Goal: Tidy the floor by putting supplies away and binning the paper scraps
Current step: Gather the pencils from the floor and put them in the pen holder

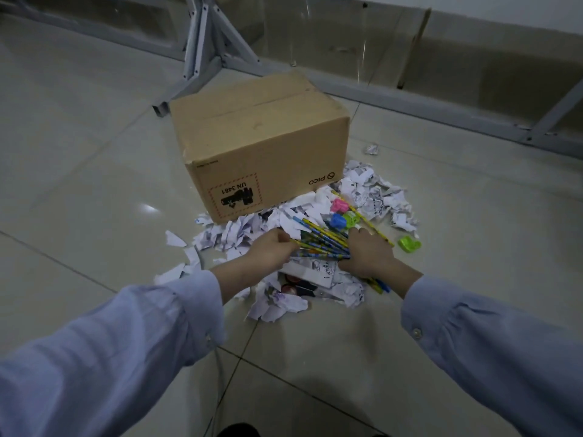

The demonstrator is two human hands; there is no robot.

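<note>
Head view: both arms stretched down to the floor. Left hand [272,249] and right hand [368,252] each grip the pencils [321,242] over the paper scraps [239,236], just before the box [265,143].

One cardboard box [262,137] stands on the floor at the far side of the mess. Four small plastic bits lie at the right of the heap. A pink piece [339,205], a blue piece [337,220] and a green piece [351,219] sit close together, and a second green piece [409,244] lies further right on its own. The pencils [321,242] make one bundle, too tightly packed to count, held between two hands, the left hand [271,250] and the right hand [367,253]. What looks like one pair of scissors [307,287] shows at the near edge. The paper scraps [375,197] are far too many to number.
</note>
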